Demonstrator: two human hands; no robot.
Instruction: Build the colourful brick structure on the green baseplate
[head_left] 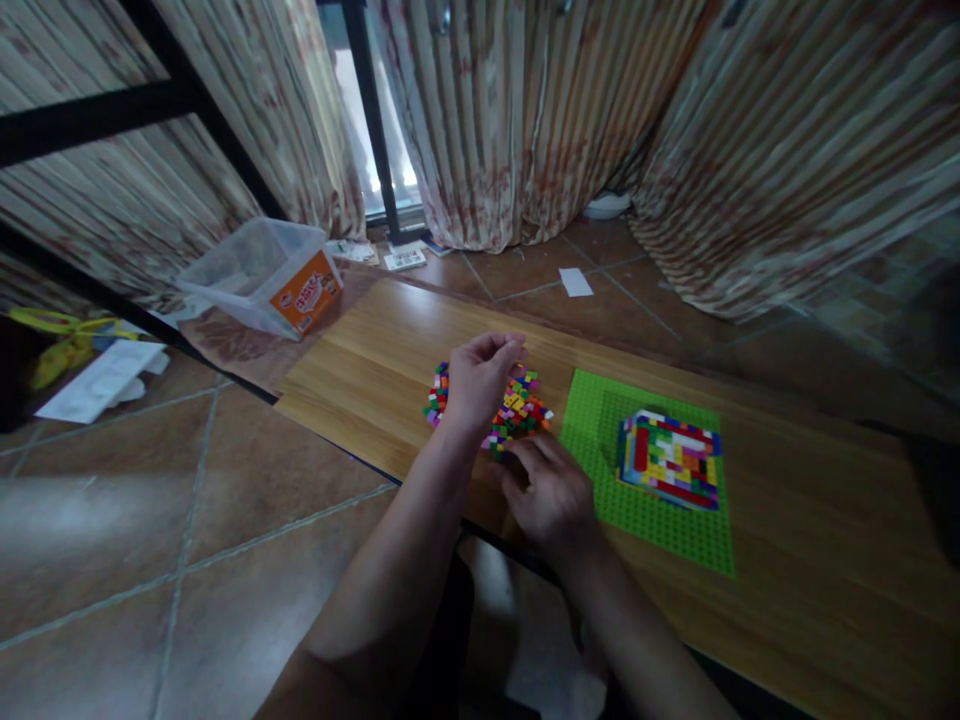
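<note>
A pile of small toy building bricks (517, 402) in many colours lies on the wooden table. Over the pile is my left hand (480, 380), its thumb and fingers pinched together; whatever is between the fingertips is too small to make out. My right hand (551, 495) is at the near edge of the pile, fingers bent and the thumb apart from the index finger, with nothing visible between them. To its right, a multicoloured brick block (669, 458) with several layers stands on a green baseplate (600, 410).
The wooden table (810, 540) extends to both sides. A clear plastic box (262, 270) with an orange label stands beyond its left end. White packaging (105, 380) and a paper sheet (575, 282) lie on the tiled floor. Curtains (465, 120) hang behind.
</note>
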